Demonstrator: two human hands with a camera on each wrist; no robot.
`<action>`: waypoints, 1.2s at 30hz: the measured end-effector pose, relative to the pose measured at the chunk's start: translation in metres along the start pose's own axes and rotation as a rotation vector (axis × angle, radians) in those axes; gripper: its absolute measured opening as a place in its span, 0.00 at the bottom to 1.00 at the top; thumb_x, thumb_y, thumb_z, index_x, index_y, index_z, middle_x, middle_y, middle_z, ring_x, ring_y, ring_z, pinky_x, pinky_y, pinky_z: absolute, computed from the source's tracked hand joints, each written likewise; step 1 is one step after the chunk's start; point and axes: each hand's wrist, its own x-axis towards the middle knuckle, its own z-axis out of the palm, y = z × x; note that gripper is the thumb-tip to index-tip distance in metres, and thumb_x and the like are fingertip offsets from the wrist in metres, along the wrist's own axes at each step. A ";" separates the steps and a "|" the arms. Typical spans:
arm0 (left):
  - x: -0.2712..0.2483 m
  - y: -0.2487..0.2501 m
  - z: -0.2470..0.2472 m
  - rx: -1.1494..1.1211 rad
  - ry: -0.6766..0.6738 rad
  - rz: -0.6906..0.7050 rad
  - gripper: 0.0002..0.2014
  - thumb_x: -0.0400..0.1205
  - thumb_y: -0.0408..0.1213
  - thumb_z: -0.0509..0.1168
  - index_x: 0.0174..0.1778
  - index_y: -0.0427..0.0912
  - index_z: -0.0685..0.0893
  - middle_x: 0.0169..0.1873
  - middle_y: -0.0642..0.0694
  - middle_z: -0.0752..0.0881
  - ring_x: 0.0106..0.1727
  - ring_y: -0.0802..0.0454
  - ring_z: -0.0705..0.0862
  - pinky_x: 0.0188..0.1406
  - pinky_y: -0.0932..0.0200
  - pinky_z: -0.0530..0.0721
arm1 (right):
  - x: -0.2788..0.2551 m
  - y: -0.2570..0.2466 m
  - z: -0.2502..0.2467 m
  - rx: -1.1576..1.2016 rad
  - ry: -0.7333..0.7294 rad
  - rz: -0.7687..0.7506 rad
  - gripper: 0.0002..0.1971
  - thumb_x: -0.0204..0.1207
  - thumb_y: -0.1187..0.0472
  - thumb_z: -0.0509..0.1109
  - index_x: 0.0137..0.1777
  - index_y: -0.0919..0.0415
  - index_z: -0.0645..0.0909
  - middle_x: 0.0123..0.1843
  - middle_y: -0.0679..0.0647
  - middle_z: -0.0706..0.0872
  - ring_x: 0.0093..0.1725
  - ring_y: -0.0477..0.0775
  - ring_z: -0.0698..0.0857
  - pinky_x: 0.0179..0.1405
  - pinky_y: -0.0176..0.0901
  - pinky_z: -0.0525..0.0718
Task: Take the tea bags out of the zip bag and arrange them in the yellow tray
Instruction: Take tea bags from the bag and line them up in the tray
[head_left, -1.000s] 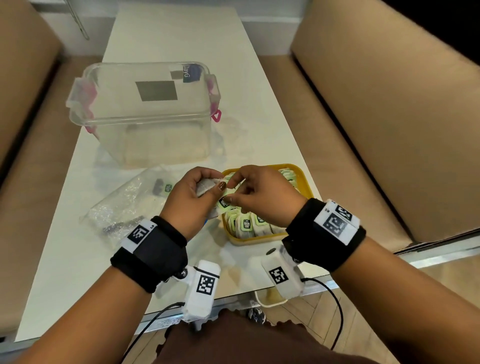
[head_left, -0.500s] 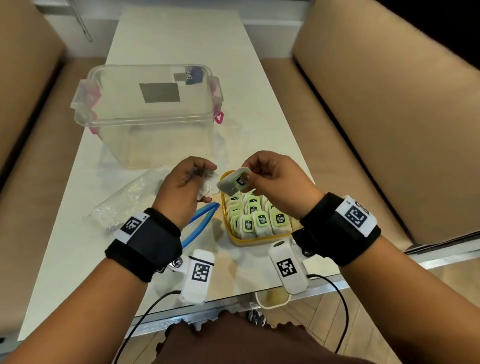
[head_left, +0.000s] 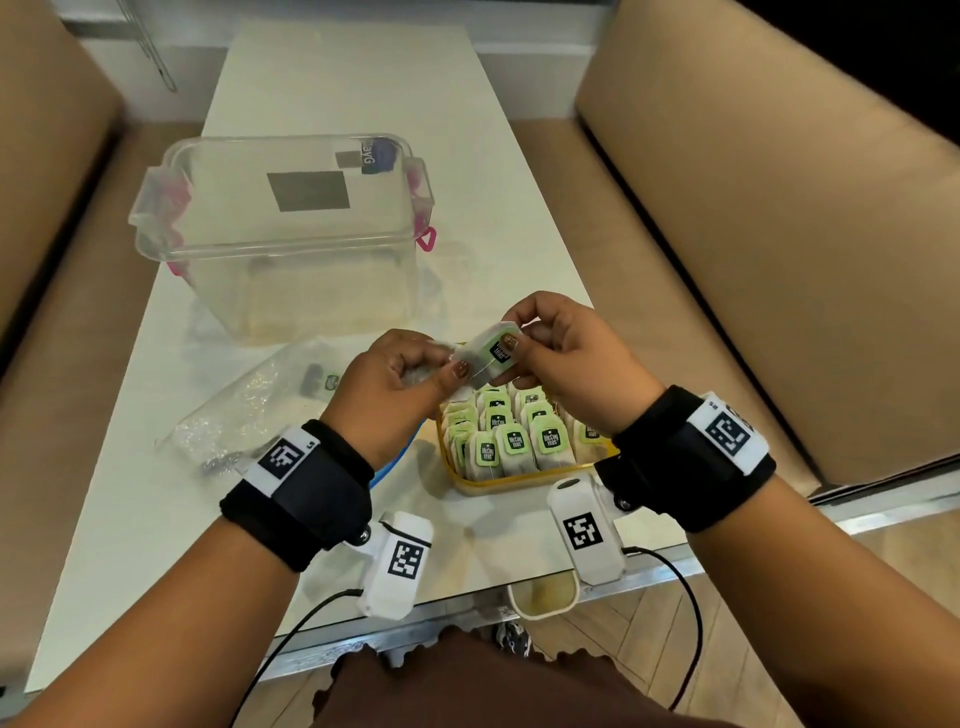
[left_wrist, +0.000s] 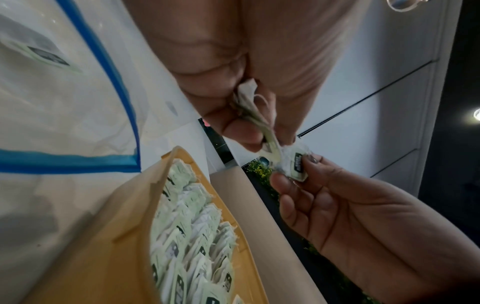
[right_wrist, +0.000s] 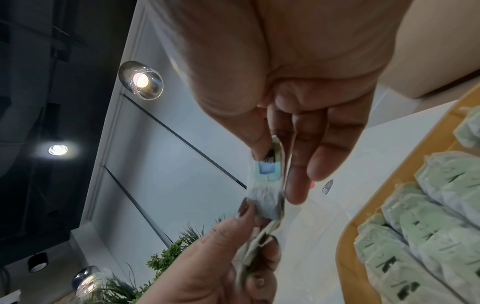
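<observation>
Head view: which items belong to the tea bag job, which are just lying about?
Job:
tea bag, pinched by right hand and left hand
yellow tray, rows of bags inside
zip bag

Lying about:
clear lidded tub

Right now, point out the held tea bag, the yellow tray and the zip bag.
held tea bag (head_left: 493, 349), head view, green label.
yellow tray (head_left: 511, 483), head view, near rim.
zip bag (head_left: 249, 405), head view, crinkled clear middle.
</observation>
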 end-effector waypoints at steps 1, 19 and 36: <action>0.000 -0.002 0.001 0.012 -0.001 0.013 0.01 0.75 0.37 0.72 0.41 0.45 0.87 0.49 0.47 0.80 0.37 0.58 0.83 0.30 0.64 0.85 | 0.000 0.001 -0.001 0.010 0.004 0.003 0.08 0.83 0.68 0.62 0.46 0.55 0.76 0.43 0.66 0.90 0.38 0.55 0.91 0.39 0.49 0.84; 0.009 -0.021 0.012 0.051 -0.032 0.017 0.08 0.72 0.41 0.76 0.44 0.46 0.89 0.49 0.53 0.80 0.50 0.48 0.84 0.43 0.54 0.84 | -0.001 0.008 -0.020 -0.043 -0.027 -0.063 0.05 0.78 0.70 0.69 0.45 0.59 0.82 0.40 0.59 0.88 0.36 0.52 0.86 0.32 0.37 0.80; 0.009 -0.029 0.022 -0.053 -0.032 -0.040 0.09 0.76 0.33 0.72 0.48 0.33 0.87 0.50 0.47 0.81 0.39 0.60 0.85 0.31 0.67 0.82 | 0.002 -0.001 -0.014 -0.439 -0.045 -0.103 0.05 0.76 0.60 0.72 0.49 0.59 0.85 0.38 0.55 0.87 0.35 0.52 0.82 0.37 0.46 0.82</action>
